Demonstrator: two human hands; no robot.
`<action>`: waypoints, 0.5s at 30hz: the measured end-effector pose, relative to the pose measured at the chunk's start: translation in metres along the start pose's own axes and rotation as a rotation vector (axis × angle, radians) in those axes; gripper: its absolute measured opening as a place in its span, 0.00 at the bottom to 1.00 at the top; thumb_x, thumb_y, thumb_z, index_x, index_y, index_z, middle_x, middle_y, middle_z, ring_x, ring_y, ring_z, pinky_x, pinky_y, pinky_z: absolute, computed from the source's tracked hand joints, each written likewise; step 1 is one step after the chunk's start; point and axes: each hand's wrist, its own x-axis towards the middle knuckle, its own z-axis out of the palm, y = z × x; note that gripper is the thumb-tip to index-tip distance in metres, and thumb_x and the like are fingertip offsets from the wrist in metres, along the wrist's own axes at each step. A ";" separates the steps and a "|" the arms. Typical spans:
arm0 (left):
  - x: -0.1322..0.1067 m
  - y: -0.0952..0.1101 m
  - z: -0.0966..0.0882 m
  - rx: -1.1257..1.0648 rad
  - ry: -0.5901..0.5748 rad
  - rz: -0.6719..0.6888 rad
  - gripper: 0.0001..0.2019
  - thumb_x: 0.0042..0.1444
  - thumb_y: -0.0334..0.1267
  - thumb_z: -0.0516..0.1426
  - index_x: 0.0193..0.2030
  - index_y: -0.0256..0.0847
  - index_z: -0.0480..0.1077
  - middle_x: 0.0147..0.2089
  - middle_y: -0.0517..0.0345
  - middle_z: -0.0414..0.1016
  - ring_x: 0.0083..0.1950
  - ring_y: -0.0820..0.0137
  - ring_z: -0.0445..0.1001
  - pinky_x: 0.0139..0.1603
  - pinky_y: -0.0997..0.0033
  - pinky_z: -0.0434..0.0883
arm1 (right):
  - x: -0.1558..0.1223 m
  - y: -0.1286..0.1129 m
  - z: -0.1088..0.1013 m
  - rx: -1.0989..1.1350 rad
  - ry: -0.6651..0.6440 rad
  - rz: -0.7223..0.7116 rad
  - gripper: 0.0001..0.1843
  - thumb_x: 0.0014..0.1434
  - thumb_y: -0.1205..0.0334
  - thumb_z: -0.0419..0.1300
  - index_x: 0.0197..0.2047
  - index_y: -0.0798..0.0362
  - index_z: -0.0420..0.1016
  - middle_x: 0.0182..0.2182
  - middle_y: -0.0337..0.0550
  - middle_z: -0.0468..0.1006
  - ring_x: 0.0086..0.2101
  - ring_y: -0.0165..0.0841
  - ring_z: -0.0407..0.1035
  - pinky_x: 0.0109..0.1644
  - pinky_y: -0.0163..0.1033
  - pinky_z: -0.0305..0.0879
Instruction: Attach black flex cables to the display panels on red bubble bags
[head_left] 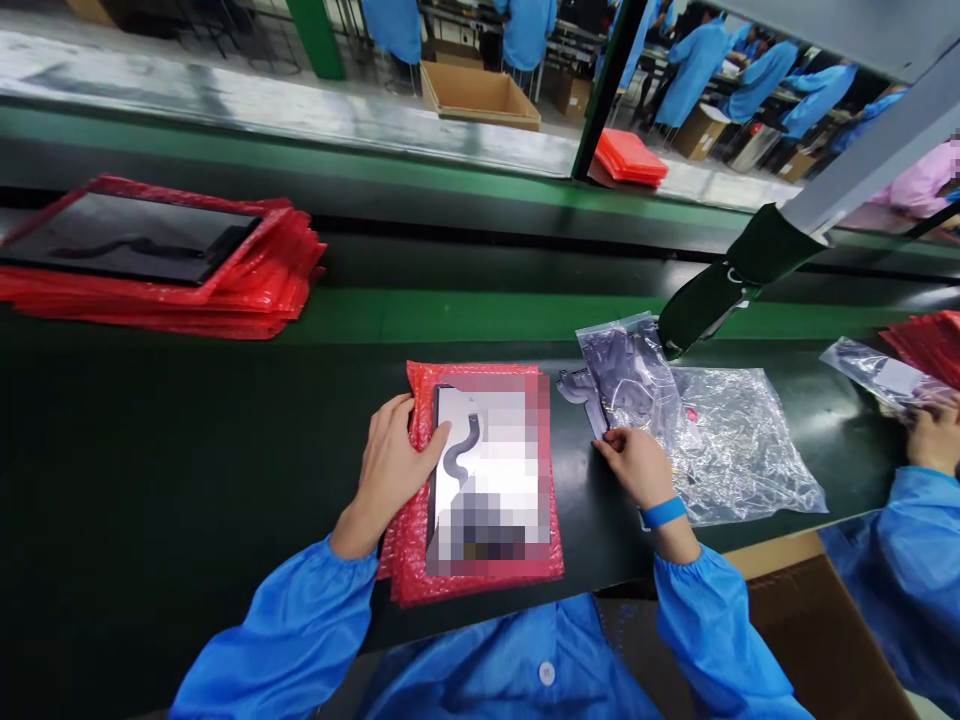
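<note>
In front of me a flat, shiny screen-like panel (495,425) lies on a small stack of red bubble-wrap bags (480,590). A grey curved ribbon-like strip (459,455) shows on its face; the lower part is pixelated. My left hand (390,465) grips the left edge, thumb on the panel and fingers along the red wrap. To the right, my right hand (641,468), with a blue wristband, pinches a dark flex cable (592,408) at its lower end. Beside it, a zip bag (626,365) of similar dark pieces overlaps a crumpled clear plastic bag (750,450).
At the far left, another panel (127,235) tops a stack of red bubble-wrap bags (262,305). A green-wrapped post (712,285) rises behind the plastic bags. A co-worker's hand (934,435) touches a clear bag (885,375) at right. Below is a cardboard box (817,630).
</note>
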 end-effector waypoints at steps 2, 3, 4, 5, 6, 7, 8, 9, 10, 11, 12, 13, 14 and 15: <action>-0.001 -0.005 0.005 -0.026 0.015 0.026 0.43 0.50 0.62 0.49 0.60 0.24 0.70 0.67 0.31 0.65 0.69 0.47 0.64 0.74 0.48 0.61 | 0.002 0.000 -0.003 0.017 -0.023 0.037 0.08 0.63 0.60 0.66 0.38 0.56 0.82 0.34 0.45 0.80 0.36 0.36 0.72 0.39 0.38 0.55; -0.001 -0.006 0.007 -0.032 0.023 0.037 0.42 0.51 0.62 0.49 0.60 0.25 0.70 0.67 0.32 0.65 0.69 0.48 0.63 0.74 0.48 0.61 | 0.004 0.002 -0.003 0.028 -0.032 0.044 0.08 0.63 0.60 0.65 0.37 0.56 0.81 0.33 0.44 0.80 0.35 0.36 0.71 0.38 0.38 0.54; -0.001 -0.008 0.009 -0.036 0.028 0.048 0.40 0.53 0.61 0.50 0.60 0.26 0.70 0.66 0.33 0.66 0.69 0.48 0.63 0.74 0.48 0.61 | 0.006 0.005 -0.002 0.041 -0.037 0.046 0.08 0.63 0.59 0.65 0.36 0.55 0.80 0.32 0.44 0.80 0.34 0.36 0.71 0.38 0.38 0.54; -0.001 -0.009 0.010 -0.041 0.033 0.058 0.39 0.54 0.61 0.51 0.60 0.27 0.70 0.66 0.34 0.66 0.69 0.48 0.63 0.74 0.48 0.61 | 0.008 0.008 -0.002 0.057 -0.042 0.044 0.09 0.62 0.59 0.65 0.35 0.55 0.80 0.32 0.44 0.80 0.34 0.35 0.71 0.38 0.38 0.54; -0.001 -0.010 0.012 -0.046 0.037 0.068 0.38 0.55 0.61 0.51 0.59 0.28 0.70 0.66 0.35 0.66 0.69 0.49 0.63 0.74 0.49 0.61 | 0.010 0.011 -0.001 0.075 -0.047 0.038 0.09 0.62 0.58 0.64 0.34 0.55 0.79 0.31 0.45 0.79 0.33 0.35 0.70 0.37 0.38 0.54; -0.001 -0.011 0.013 -0.053 0.042 0.075 0.37 0.56 0.60 0.51 0.59 0.28 0.70 0.66 0.35 0.66 0.69 0.49 0.63 0.74 0.49 0.62 | 0.012 0.015 0.000 0.095 -0.050 0.026 0.10 0.61 0.57 0.63 0.33 0.56 0.78 0.30 0.45 0.78 0.31 0.34 0.69 0.37 0.38 0.55; -0.001 -0.012 0.015 -0.062 0.046 0.081 0.36 0.56 0.60 0.52 0.59 0.29 0.70 0.66 0.36 0.65 0.69 0.50 0.63 0.74 0.49 0.62 | 0.014 0.018 0.001 0.115 -0.053 0.010 0.11 0.60 0.56 0.62 0.33 0.56 0.76 0.28 0.45 0.77 0.30 0.34 0.68 0.37 0.38 0.55; -0.001 -0.013 0.016 -0.071 0.051 0.085 0.35 0.57 0.59 0.52 0.59 0.30 0.69 0.66 0.36 0.65 0.69 0.50 0.63 0.74 0.50 0.62 | 0.015 0.022 0.001 0.135 -0.052 -0.010 0.12 0.60 0.55 0.60 0.32 0.55 0.75 0.27 0.45 0.75 0.29 0.34 0.67 0.36 0.39 0.55; -0.001 -0.013 0.018 -0.079 0.055 0.089 0.34 0.57 0.59 0.52 0.59 0.30 0.69 0.66 0.36 0.65 0.69 0.50 0.63 0.74 0.50 0.62 | 0.016 0.025 0.001 0.155 -0.050 -0.032 0.14 0.59 0.52 0.58 0.31 0.55 0.74 0.26 0.45 0.75 0.28 0.34 0.66 0.36 0.39 0.55; -0.001 -0.014 0.019 -0.086 0.061 0.091 0.34 0.57 0.58 0.52 0.59 0.31 0.69 0.67 0.36 0.65 0.69 0.50 0.62 0.74 0.49 0.62 | 0.018 0.028 0.000 0.174 -0.046 -0.054 0.16 0.59 0.50 0.56 0.31 0.55 0.73 0.26 0.46 0.74 0.28 0.35 0.66 0.36 0.39 0.55; -0.001 -0.014 0.020 -0.092 0.067 0.092 0.33 0.57 0.58 0.53 0.59 0.31 0.69 0.67 0.37 0.65 0.69 0.50 0.62 0.74 0.49 0.62 | 0.019 0.030 -0.001 0.192 -0.043 -0.073 0.19 0.58 0.47 0.54 0.30 0.55 0.72 0.26 0.47 0.74 0.28 0.35 0.65 0.36 0.40 0.55; -0.001 -0.014 0.022 -0.097 0.072 0.093 0.33 0.57 0.58 0.53 0.59 0.31 0.69 0.67 0.37 0.65 0.69 0.50 0.63 0.74 0.48 0.62 | 0.019 0.032 -0.001 0.209 -0.039 -0.088 0.21 0.57 0.44 0.53 0.29 0.54 0.71 0.26 0.47 0.73 0.28 0.35 0.65 0.36 0.40 0.55; -0.001 -0.013 0.023 -0.103 0.080 0.095 0.32 0.57 0.57 0.53 0.59 0.31 0.70 0.67 0.38 0.65 0.69 0.50 0.63 0.73 0.48 0.62 | 0.020 0.034 -0.002 0.226 -0.036 -0.099 0.24 0.56 0.41 0.52 0.28 0.54 0.70 0.26 0.48 0.73 0.28 0.35 0.64 0.36 0.40 0.55; -0.002 -0.013 0.024 -0.111 0.091 0.097 0.32 0.58 0.57 0.53 0.58 0.31 0.70 0.67 0.38 0.65 0.69 0.49 0.63 0.74 0.48 0.62 | 0.020 0.036 -0.002 0.244 -0.033 -0.107 0.26 0.55 0.38 0.51 0.28 0.54 0.70 0.25 0.48 0.72 0.28 0.34 0.63 0.35 0.40 0.54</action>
